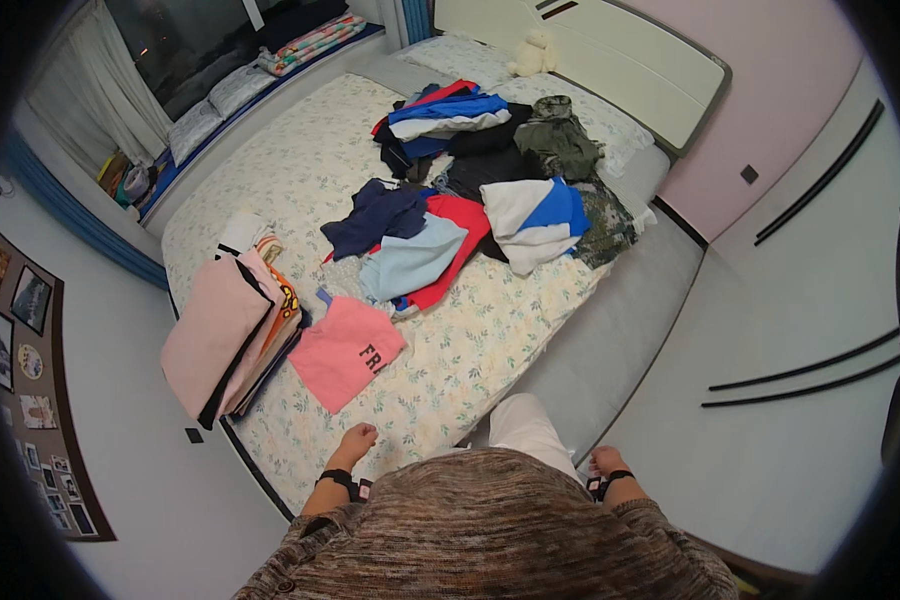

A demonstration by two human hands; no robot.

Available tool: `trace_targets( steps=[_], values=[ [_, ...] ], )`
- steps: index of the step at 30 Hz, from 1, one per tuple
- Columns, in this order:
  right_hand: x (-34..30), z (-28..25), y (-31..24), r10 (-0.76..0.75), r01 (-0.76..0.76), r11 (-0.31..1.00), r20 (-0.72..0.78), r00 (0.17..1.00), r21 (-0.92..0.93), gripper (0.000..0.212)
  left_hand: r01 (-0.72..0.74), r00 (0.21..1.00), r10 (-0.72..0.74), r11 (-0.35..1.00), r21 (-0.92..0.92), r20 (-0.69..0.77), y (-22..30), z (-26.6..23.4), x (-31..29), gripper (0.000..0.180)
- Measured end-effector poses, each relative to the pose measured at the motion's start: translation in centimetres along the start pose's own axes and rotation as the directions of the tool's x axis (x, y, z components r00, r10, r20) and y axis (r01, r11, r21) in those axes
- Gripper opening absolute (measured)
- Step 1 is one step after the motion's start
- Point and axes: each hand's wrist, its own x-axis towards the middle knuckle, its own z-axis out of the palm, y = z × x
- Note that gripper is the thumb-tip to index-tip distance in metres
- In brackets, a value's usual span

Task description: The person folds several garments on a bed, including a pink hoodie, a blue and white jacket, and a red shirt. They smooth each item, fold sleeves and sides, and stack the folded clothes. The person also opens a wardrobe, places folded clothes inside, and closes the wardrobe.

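Note:
My left hand [357,443] hangs over the near edge of the bed, its fingers curled in and nothing visible in them. The nearest thing to it is a pink garment [342,352] with dark lettering, lying spread on the sheet. To the left of that garment rises a stack of folded clothes [217,335], pale pink on top with dark and orange layers below. My right hand [606,462] is low beside my right leg, between the bed and the wardrobe. Its fingers are loosely closed, with no object showing. Both wrists carry dark straps.
Loose clothes lie mid-bed: a navy garment [375,218], a light blue one [415,263], a red one [457,225], a white-and-blue one [535,218] and camouflage ones [610,215]. A plush toy [533,54] sits by the headboard [610,50]. The wardrobe [770,330] stands right.

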Motion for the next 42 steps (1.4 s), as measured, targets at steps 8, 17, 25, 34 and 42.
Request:
trace_targets(
  steps=[8,17,25,34,42],
  values=[
    [10.6,-5.7,-10.9,-0.248,0.291,0.883,0.161,0.955,-0.369,0.018,0.437,0.894,-0.432,0.899,0.016,-0.120,-0.3,2.3,1.3,0.031],
    [26.6,-8.8,-33.4,-0.277,0.320,0.935,0.245,0.929,-0.154,0.021,0.438,0.875,-0.483,0.821,-0.367,-0.036,12.3,11.5,1.9,0.032],
    [26.5,6.8,-49.6,-0.172,0.078,0.970,0.419,0.891,0.231,0.054,0.497,0.834,-0.545,0.811,-0.309,-0.089,14.1,15.0,-1.8,0.036],
    [30.3,18.4,-56.4,-0.425,-0.051,0.741,0.526,0.736,0.669,0.062,0.518,0.760,-0.644,0.681,-0.518,-0.089,14.6,18.0,-4.9,0.038],
    [32.7,17.0,-60.3,-0.707,0.538,0.657,0.186,0.682,0.529,0.036,0.363,0.843,-0.520,0.740,-0.567,-0.137,19.8,14.8,1.6,0.036]
  ],
)
